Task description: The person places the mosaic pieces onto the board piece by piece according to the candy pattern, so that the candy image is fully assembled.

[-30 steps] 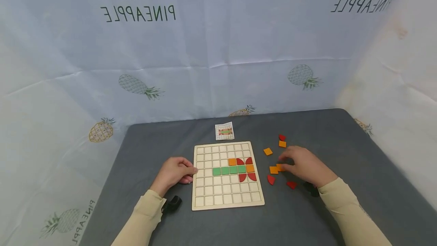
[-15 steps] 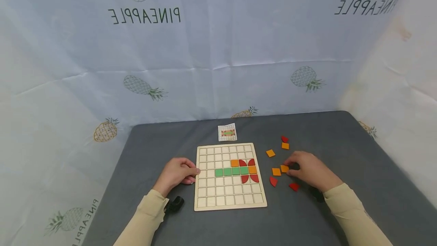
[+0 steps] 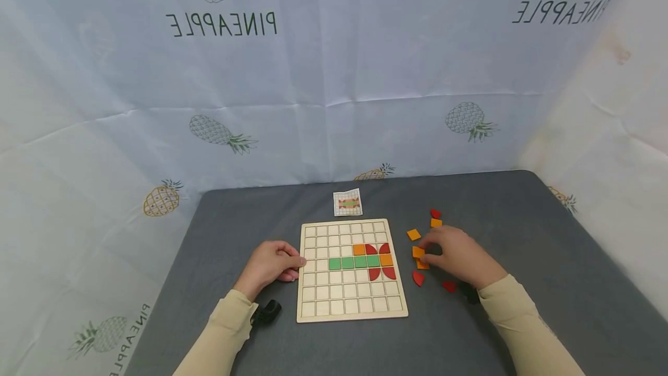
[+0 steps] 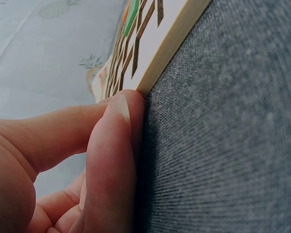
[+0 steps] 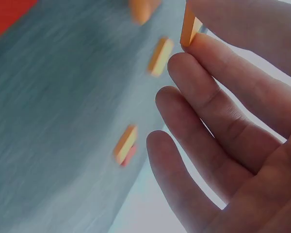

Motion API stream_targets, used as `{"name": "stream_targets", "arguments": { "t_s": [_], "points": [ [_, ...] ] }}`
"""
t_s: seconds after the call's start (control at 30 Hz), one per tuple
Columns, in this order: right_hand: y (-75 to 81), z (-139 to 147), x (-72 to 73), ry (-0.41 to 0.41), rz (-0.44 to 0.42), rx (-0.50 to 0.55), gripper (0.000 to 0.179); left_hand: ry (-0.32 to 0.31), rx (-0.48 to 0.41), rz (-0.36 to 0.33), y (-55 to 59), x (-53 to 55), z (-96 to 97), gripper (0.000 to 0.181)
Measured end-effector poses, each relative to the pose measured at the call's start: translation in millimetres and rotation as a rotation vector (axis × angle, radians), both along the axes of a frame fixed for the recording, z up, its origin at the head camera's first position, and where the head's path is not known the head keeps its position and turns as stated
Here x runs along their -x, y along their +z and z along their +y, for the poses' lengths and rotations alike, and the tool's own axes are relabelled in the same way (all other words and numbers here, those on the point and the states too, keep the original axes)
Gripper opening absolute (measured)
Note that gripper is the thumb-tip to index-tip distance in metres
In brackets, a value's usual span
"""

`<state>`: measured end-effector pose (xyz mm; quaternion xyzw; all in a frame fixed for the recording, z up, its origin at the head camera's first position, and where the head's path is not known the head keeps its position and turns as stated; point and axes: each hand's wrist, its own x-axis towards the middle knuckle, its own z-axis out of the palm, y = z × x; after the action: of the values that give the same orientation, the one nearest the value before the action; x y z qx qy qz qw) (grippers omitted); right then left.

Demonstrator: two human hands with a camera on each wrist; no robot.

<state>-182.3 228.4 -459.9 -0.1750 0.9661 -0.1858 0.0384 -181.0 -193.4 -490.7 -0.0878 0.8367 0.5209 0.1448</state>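
Observation:
My right hand [image 3: 461,254] pinches an orange square tile [image 5: 188,26] between thumb and forefinger, its other fingers stretched out in the right wrist view. In the head view the pinched tile overlaps another orange tile [image 3: 423,266] below it. To the left lies a wooden grid board [image 3: 336,306], bearing a row of green squares [image 3: 347,262], two orange squares and several red quarter-round pieces [image 3: 389,273]. My left hand [image 3: 268,263] grips the board's left edge with thumb and forefinger, whose tips meet at the rim in the left wrist view.
Loose orange tiles [image 3: 414,234] and red quarter-round pieces [image 3: 418,278] lie on the grey table right of the board. A small pattern card [image 3: 347,202] sits behind the board. Pineapple-print cloth [image 3: 334,62] hangs at the back and sides.
My right hand has lifted the orange tile and shifted left with it, over the neighbouring tile. My left hand stays at the board's edge. The head view has shifted slightly.

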Motion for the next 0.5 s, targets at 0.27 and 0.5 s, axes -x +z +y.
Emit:
{"name": "stream_targets", "arguments": {
  "t_s": [0.27, 0.5],
  "points": [
    [6.3, -42.0, 6.8, 0.056, -0.004, 0.032, 0.017, 0.007, -0.008, -0.003, 0.3, -0.1, -1.1, 0.021],
    [6.5, -78.8, 3.0, 0.149, 0.023, 0.058, 0.016, 0.004, -0.01, -0.002, 0.8, -0.3, -0.7, 0.021]
  ]
}}
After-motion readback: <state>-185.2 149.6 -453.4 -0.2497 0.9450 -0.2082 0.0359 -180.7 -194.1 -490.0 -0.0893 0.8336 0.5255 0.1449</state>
